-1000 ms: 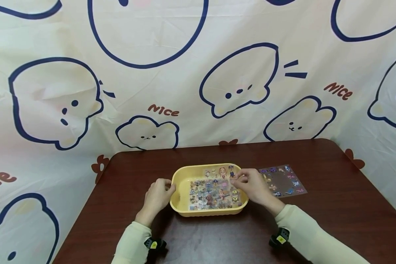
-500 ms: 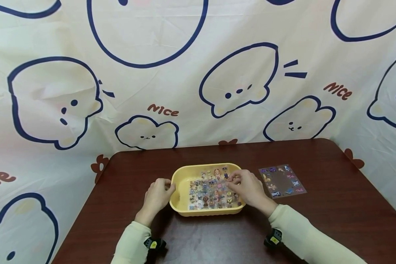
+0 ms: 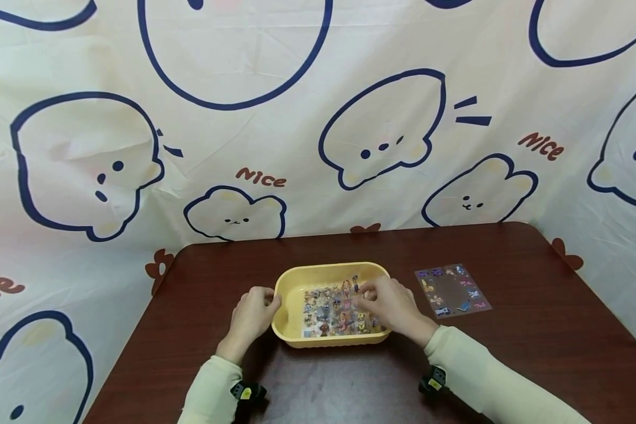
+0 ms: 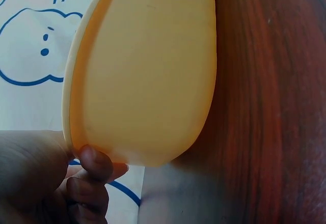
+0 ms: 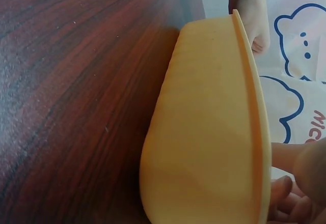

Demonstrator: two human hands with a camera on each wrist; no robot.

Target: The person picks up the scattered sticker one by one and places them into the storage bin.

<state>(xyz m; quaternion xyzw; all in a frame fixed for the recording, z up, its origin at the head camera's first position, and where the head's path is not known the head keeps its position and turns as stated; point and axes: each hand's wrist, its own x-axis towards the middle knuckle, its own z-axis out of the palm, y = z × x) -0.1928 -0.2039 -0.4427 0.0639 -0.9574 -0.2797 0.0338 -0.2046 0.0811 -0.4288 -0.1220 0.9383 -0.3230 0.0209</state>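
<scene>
A yellow plastic basin (image 3: 331, 341) stands on the table with clear sticker sheets (image 3: 320, 312) of small cartoon figures inside. My left hand (image 3: 250, 318) grips the basin's left rim between thumb and fingers; the left wrist view shows the thumb against the wall (image 4: 147, 71). Over the right part of the basin, my right hand (image 3: 394, 306) pinches the edge of a clear sticker sheet (image 3: 347, 287), which overlaps the stickers below. In the right wrist view, the basin's side (image 5: 209, 117) partly hides the right fingers (image 5: 293, 203).
Another clear sheet (image 3: 452, 290), with stickers round its border, lies on the dark brown table (image 3: 535, 330) right of the basin. A pale cloth (image 3: 307, 147) with blue animal outlines hangs behind and beside the table.
My right hand has moved left over the basin, and the pinched sticker sheet has shifted left with it. My left hand stays at the rim.
</scene>
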